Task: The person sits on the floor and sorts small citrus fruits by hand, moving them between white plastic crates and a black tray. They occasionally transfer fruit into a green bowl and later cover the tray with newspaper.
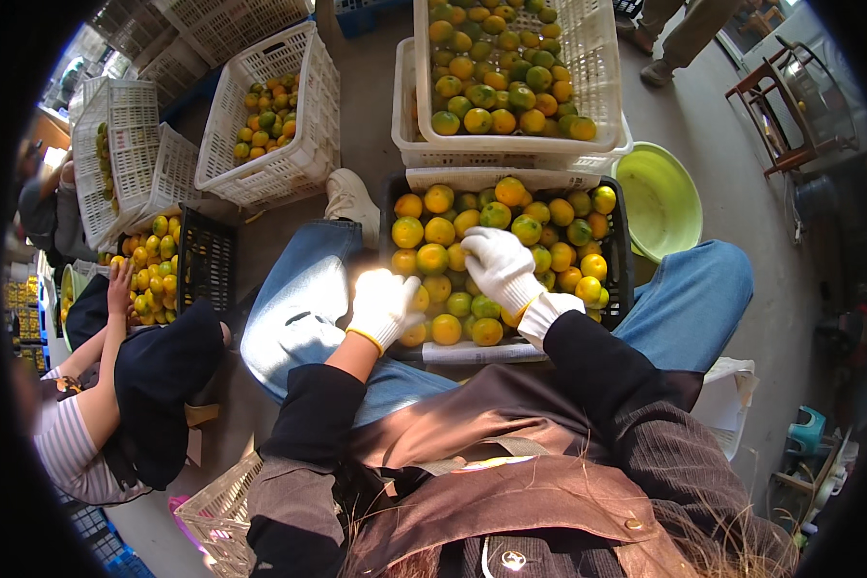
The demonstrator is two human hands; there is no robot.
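Between my knees stands a black plastic crate (625,267) lined with newspaper (484,353), filled with yellow-orange and greenish citrus fruits (433,258). My right hand (502,264), in a white knit glove with a yellow cuff edge, is over the middle of the fruit with its fingers curled down. Its fingertips are hidden, so a grip on a fruit is not visible. My left hand (383,305), gloved the same way, hovers by the crate's left edge, bright in sunlight and partly blurred. Whether its fingers enclose anything cannot be made out.
Beyond the crate, stacked white plastic crates (408,137) hold more citrus. A green basin (661,199) stands at the right. Another white crate (317,137) sits to the upper left. At left, a co-worker's hand (120,285) touches fruit near a black crate (209,253). Someone's legs (686,43) appear at upper right.
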